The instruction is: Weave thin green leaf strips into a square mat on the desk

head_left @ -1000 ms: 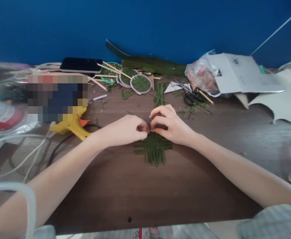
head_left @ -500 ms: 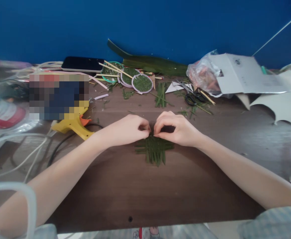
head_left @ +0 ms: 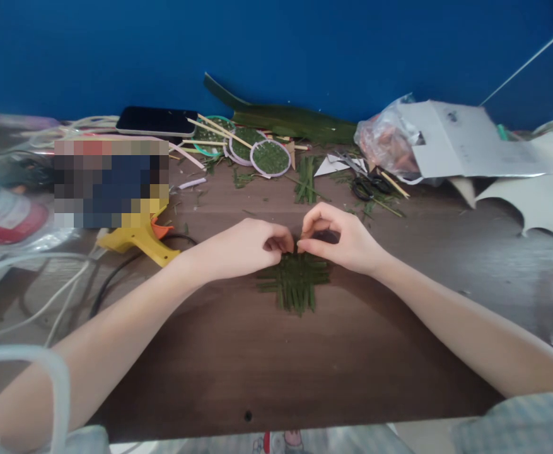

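A small woven mat of green leaf strips (head_left: 296,287) lies flat on the brown table, its loose strip ends sticking out to the sides and toward me. At its far edge my left hand (head_left: 264,244) is closed, thumb and fingers pinched on the strips. Just to the right, my right hand (head_left: 337,238) pinches a strip end between thumb and forefinger, the other fingers curled. A narrow gap separates the two sets of fingertips. The fingers hide the mat's far edge, and the strip ends in them are barely visible.
Behind the hands lie cut leaf strips (head_left: 306,181), black-handled scissors (head_left: 368,186) and round leaf-filled rings (head_left: 270,158). A long green leaf (head_left: 299,123) rests along the blue wall. At left are a yellow glue gun (head_left: 141,238), cables and a phone (head_left: 157,121); white card (head_left: 479,142) is at right.
My right hand has shifted slightly right and its fingers have lifted and opened out a little. The left fingertips have moved slightly right. The mat stays in place.
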A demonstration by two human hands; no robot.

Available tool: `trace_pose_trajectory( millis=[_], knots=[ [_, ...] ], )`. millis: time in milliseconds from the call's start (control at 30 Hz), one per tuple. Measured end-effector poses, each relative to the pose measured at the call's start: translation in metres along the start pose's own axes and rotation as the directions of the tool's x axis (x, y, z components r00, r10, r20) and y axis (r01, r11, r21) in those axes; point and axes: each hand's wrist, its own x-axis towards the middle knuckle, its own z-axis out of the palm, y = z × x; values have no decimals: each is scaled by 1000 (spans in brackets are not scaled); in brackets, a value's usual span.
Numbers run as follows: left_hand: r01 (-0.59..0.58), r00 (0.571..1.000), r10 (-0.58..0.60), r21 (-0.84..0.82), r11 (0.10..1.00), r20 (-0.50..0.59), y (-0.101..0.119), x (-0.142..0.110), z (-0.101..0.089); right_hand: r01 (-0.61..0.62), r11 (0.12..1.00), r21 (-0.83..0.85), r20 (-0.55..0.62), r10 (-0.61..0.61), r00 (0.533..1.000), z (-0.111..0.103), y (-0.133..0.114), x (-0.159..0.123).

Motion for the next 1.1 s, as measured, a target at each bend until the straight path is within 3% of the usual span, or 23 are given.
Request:
trace_pose_trajectory(
  millis=[300, 567, 833, 1100],
  knots=[
    [-19, 1000, 19, 36, 999, -11, -3, 1, 1, -16, 998, -55, 51, 19, 999, 1, 4, 1],
    [-70, 997, 72, 93, 993, -24, -2, 0, 2, -33, 992, -122, 28, 37, 999, 3, 5, 1],
    [-100, 990, 109, 114, 988, -84, -6, 1, 5, 250, 908, -337, 154, -208, 966, 1, 5, 5],
    [-111, 988, 121, 100, 989, -94, -8, 1, 3, 226, 906, -357, 185, -169, 968, 2, 8, 5]
  ],
)
